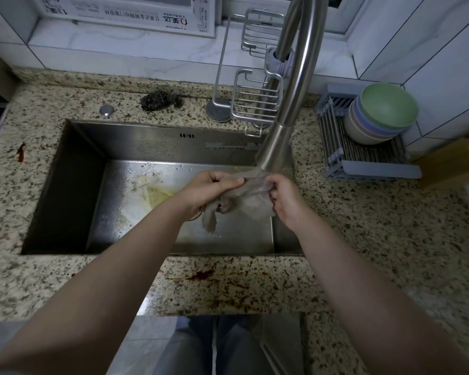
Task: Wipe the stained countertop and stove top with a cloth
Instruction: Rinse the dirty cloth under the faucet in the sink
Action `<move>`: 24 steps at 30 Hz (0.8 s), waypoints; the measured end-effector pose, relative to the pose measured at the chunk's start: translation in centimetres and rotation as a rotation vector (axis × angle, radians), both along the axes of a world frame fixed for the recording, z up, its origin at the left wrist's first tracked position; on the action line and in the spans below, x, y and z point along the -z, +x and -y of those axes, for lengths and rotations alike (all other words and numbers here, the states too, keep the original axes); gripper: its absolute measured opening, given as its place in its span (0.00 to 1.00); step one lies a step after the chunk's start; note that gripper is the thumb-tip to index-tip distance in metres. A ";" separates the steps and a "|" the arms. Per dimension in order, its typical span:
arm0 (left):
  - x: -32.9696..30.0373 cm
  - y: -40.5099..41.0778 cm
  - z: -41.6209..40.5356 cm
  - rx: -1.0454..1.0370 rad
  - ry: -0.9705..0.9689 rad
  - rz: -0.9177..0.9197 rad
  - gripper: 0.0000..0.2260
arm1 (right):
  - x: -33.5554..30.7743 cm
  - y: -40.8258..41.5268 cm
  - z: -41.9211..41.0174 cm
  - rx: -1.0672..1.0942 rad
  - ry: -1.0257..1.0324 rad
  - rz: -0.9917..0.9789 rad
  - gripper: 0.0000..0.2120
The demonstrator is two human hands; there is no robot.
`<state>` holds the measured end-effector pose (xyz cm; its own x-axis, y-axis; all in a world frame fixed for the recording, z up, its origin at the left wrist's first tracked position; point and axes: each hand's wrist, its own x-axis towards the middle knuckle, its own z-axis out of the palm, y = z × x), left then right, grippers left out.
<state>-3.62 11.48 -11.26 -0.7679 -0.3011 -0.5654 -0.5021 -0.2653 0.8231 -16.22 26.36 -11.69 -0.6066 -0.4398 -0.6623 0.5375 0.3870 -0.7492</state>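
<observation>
The limp grey-beige cloth (244, 198) hangs bunched over the stainless steel sink (146, 147), just under the brushed-steel faucet (284, 125) spout. The left hand (209, 190) grips one end and the right hand (284, 201) pinches the other. The step looks like wetting or rinsing; it would go best with the cloth spread under the spout, then wrung so it does not drip. One cloth, two hands, one dark steel-wool scourer (160, 100), one stack of pastel bowls (377, 115), several reddish-brown stains on the speckled granite countertop (363, 239), the plainest a smear (201, 276) before the sink.
</observation>
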 end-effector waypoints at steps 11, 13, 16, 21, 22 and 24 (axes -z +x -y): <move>-2.4 -2.7 1.6 0.257 -0.422 0.020 0.09 | 0.2 -0.9 0.2 -0.292 0.083 -0.041 0.35; -2.7 -2.8 1.9 0.268 -0.458 0.031 0.10 | 0.8 -1.4 0.0 -0.251 0.017 -0.008 0.34; -3.1 -2.6 2.4 0.257 -0.371 0.043 0.09 | 1.3 -1.9 -0.6 -0.388 0.007 -0.023 0.18; -2.6 -2.6 1.8 0.270 -0.343 0.021 0.07 | 2.0 -1.5 -0.2 -0.495 0.123 -0.218 0.15; -2.4 -2.6 1.7 0.272 -0.358 0.016 0.08 | 2.1 -1.4 0.0 -0.466 0.106 -0.192 0.14; -2.2 -2.7 1.8 0.307 -0.433 0.003 0.08 | 2.4 -1.3 0.0 -0.456 0.097 -0.204 0.18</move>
<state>-6.28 9.69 -9.07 -0.8562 -0.2685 -0.4414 -0.5055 0.2582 0.8233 -17.47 26.37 -14.06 -0.4888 -0.6321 -0.6012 0.1443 0.6211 -0.7703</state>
